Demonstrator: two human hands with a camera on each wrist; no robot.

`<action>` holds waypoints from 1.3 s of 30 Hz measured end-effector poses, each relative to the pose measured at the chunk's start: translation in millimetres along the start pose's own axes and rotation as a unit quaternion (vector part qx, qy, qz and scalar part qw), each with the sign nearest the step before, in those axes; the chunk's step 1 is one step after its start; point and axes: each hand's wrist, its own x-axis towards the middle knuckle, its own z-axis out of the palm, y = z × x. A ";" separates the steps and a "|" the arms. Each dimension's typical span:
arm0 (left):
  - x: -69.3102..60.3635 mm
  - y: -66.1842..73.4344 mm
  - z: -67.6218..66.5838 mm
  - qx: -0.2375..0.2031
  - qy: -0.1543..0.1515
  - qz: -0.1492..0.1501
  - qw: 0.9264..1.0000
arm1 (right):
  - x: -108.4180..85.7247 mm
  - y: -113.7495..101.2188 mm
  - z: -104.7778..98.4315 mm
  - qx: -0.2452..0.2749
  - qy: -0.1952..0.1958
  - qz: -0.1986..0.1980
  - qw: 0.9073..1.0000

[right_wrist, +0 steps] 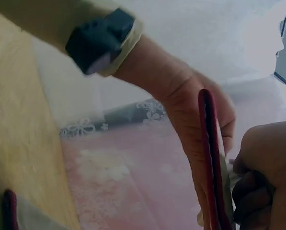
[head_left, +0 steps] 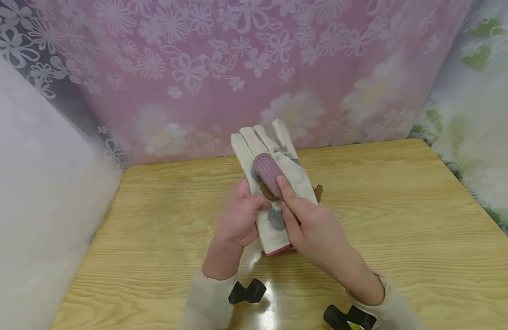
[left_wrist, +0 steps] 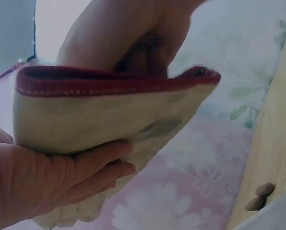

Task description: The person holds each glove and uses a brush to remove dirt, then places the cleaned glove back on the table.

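Observation:
My left hand [head_left: 241,215] holds up a white cloth work glove [head_left: 297,174] above the table, thumb in front and fingers behind, as the left wrist view shows. Grey stains [head_left: 276,220] mark the glove, whose cuff [left_wrist: 119,88] is edged in dark red. In my right hand [head_left: 316,229] is a small mauve brush [head_left: 267,169] with white dots, its index finger lying along the back. The brush's dark bristles face the glove's palm side and appear to touch it. In the right wrist view the brush is hidden behind the right hand's curled fingers [right_wrist: 253,201].
A wooden table [head_left: 163,229] spreads beneath the hands. Part of a brown object [head_left: 318,192] shows beyond the glove. Another red-edged cloth piece [right_wrist: 30,215] lies at the lower left of the right wrist view. Flowered curtains [head_left: 237,82] surround the table's back and sides.

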 end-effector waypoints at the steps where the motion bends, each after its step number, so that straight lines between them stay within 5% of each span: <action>1: 0.5 -2.1 3.0 0.000 -0.010 -0.001 1.000 | -0.1 0.5 1.0 -0.010 0.008 0.001 1.000; 5: 3.2 -1.6 3.9 -0.006 -0.011 0.006 1.000 | -0.1 1.8 -0.7 -0.025 0.009 0.012 1.000; 11: 1.4 13.9 -19.3 -0.072 0.030 0.043 0.996 | -1.0 -6.0 -6.2 -0.055 -0.066 -0.029 0.996; 16: 0.1 14.7 -24.0 -0.083 0.054 0.048 0.994 | -4.3 -14.3 -9.7 -0.062 -0.105 -0.007 0.992; 23: 0.5 -3.5 1.1 -0.011 -0.010 0.017 1.000 | -2.5 -9.4 -5.4 -0.048 -0.051 0.048 0.996; 27: 0.0 -6.4 7.6 0.015 -0.007 0.032 0.999 | 0.5 0.4 0.3 -0.015 -0.021 0.056 0.998; 33: 1.7 -7.1 7.1 0.013 -0.019 0.029 0.999 | 3.0 7.1 -4.2 0.064 -0.039 0.090 0.993; 39: 2.1 0.2 -3.8 -0.038 0.008 0.042 0.998 | 2.2 -2.5 -12.7 -0.034 -0.080 0.033 0.996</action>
